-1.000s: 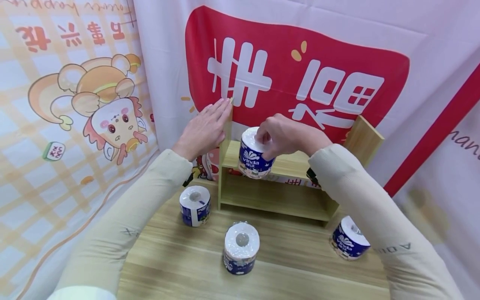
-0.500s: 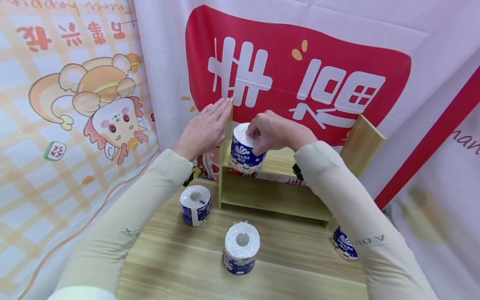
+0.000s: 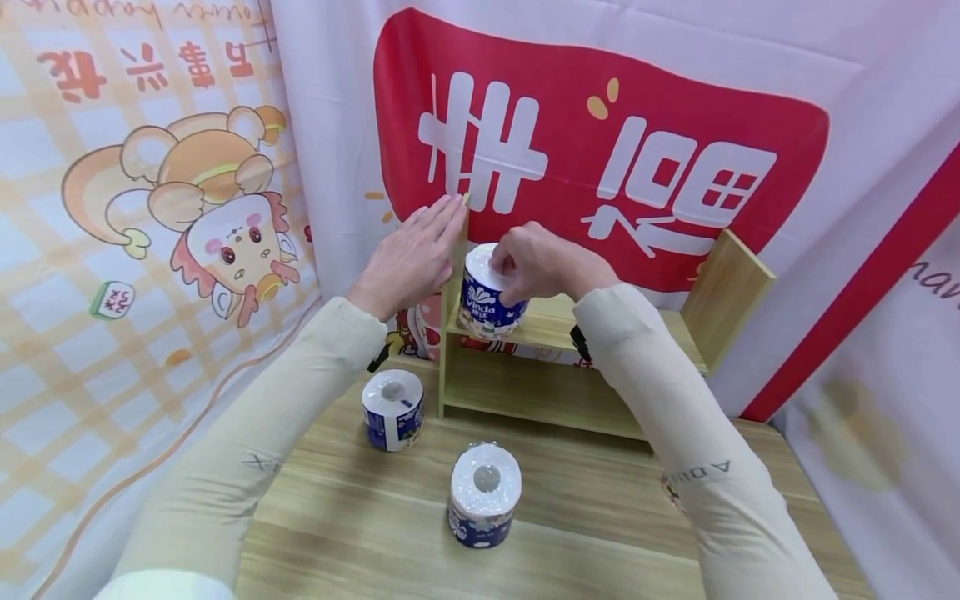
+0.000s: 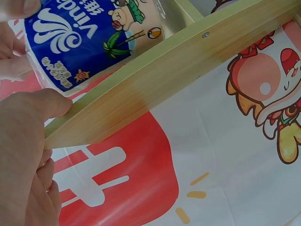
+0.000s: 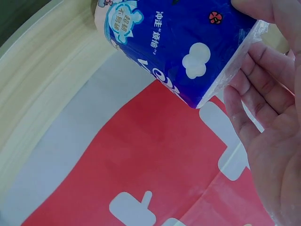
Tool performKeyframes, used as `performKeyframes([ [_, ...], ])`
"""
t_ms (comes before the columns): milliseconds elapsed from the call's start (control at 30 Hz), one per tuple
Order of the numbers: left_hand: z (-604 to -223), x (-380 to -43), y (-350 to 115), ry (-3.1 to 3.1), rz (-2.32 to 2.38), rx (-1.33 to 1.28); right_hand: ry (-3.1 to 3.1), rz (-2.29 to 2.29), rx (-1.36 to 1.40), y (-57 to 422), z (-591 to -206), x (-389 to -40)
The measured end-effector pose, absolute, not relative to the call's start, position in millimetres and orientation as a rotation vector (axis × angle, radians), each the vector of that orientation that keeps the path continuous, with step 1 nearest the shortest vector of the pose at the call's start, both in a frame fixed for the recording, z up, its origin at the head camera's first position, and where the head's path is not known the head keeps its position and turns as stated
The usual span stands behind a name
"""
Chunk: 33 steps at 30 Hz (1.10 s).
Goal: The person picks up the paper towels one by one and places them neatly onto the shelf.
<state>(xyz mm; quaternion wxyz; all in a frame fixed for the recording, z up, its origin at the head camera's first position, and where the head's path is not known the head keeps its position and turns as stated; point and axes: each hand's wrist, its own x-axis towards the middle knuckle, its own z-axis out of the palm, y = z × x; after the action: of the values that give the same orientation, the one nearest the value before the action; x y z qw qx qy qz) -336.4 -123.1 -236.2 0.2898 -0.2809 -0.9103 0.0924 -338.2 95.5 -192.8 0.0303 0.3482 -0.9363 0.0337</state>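
My right hand (image 3: 543, 262) pinches a blue-and-white wrapped toilet roll (image 3: 483, 300) at its top, fingertips at the core and thumb outside. Upright, the roll stands at the left end of the wooden shelf's upper board (image 3: 558, 323), close beside the side panel. My left hand (image 3: 411, 258) holds that side panel (image 4: 155, 75) near its top; in the left wrist view the thumb lies on one side of it and the fingers on the other. The right wrist view shows the roll's wrapper (image 5: 188, 42) and loose plastic near my fingers.
Two more toilet rolls stand on the wooden table (image 3: 585, 517): one at left (image 3: 393, 417) and another in front (image 3: 483, 500). A further roll (image 3: 672, 493) at right is mostly hidden by my right forearm. Behind the shelf hangs a red-and-white printed cloth (image 3: 570, 108).
My right hand has carried the toilet roll left and slightly back, nearer the side panel. The right forearm now covers most of the roll at right. The left hand has stayed in place.
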Motion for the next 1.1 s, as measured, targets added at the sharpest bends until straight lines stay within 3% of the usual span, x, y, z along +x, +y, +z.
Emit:
performKeyframes([
  [1100,-235.0,-335.7,-121.5,-2.457,0.264,-0.742,-2.962,0.155,0.938,87.2,-202.4,-355.7],
])
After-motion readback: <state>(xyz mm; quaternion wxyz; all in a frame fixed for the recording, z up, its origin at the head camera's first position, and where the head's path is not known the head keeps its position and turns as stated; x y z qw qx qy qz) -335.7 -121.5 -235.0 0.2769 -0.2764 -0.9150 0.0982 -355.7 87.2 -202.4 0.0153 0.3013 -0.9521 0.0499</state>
